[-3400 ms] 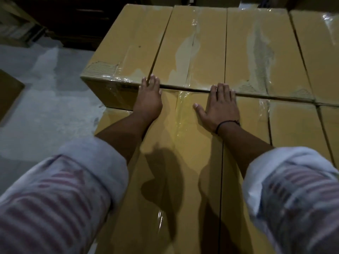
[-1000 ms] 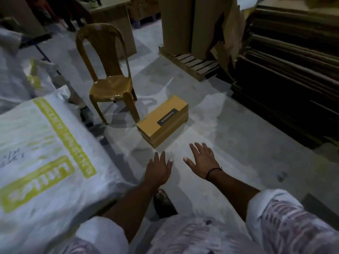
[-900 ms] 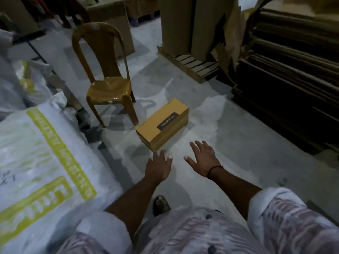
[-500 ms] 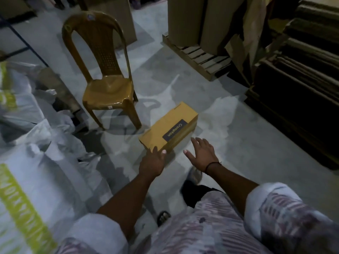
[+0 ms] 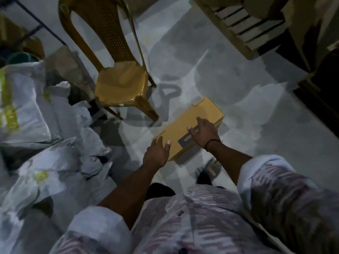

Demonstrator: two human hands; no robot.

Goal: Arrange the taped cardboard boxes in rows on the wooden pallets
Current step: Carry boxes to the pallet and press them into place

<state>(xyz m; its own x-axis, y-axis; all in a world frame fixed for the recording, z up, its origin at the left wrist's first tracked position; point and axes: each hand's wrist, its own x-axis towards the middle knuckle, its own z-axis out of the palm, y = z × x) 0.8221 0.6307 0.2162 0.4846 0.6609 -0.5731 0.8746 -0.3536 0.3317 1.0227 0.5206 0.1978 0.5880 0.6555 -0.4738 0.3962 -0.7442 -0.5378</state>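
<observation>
Since the cardboard box (image 5: 179, 125) lay flat on the grey floor (image 5: 256, 125) at frame centre, well apart from the wooden pallet (image 5: 244, 28) at 1 o'clock, both hands were down on it, probably to lift it by its ends. White sacks (image 5: 45, 162) filled 8 to 10 o'clock. A plastic chair (image 5: 121, 88) stood at 11, its front leg near the box. The right hand (image 5: 203, 133) rested on the box top toward the 1 o'clock end, fingers loosely bent and not clamped round any edge. The left hand (image 5: 156, 153) sat at the 7 o'clock corner, fingers spread apart, contact unclear. The pallet was cut off by the frame and its load was unreadable. The dark label (image 5: 183, 142) was half covered by the right hand. Tape couldn't be made out through the blur.
</observation>
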